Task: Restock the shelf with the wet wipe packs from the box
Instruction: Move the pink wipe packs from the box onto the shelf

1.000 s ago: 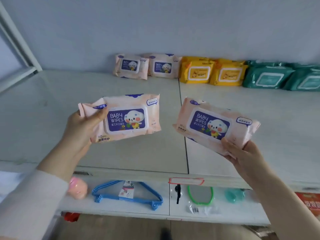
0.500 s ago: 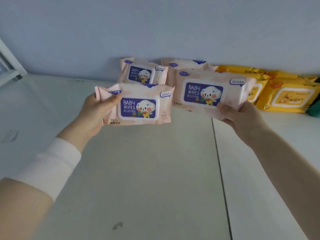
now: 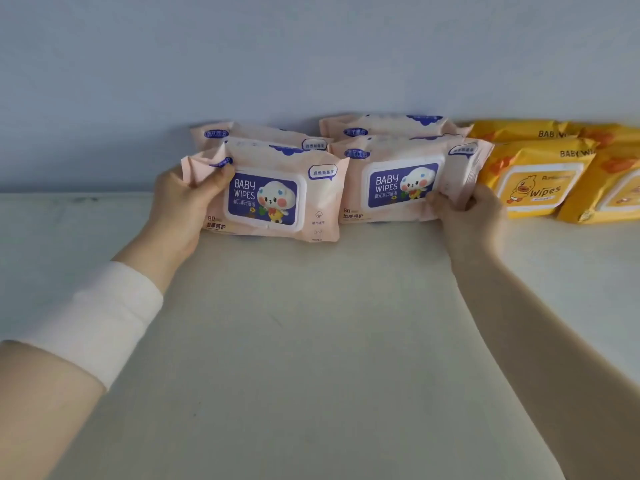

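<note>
Our left hand (image 3: 180,206) pinches the upper left corner of a pink baby wipes pack (image 3: 277,195) standing on the white shelf (image 3: 311,341), and our right hand (image 3: 467,213) pinches the lower right corner of a second pink pack (image 3: 398,178) beside it. Each stands just before another pink pack (image 3: 263,135) at the wall, with yellow duck wipes packs (image 3: 540,178) to the right

The pale shelf (image 3: 311,341) carries pink wipe packs (image 3: 277,199) standing at its far edge, with yellow wipe packs (image 3: 540,178) just to their right.
</note>
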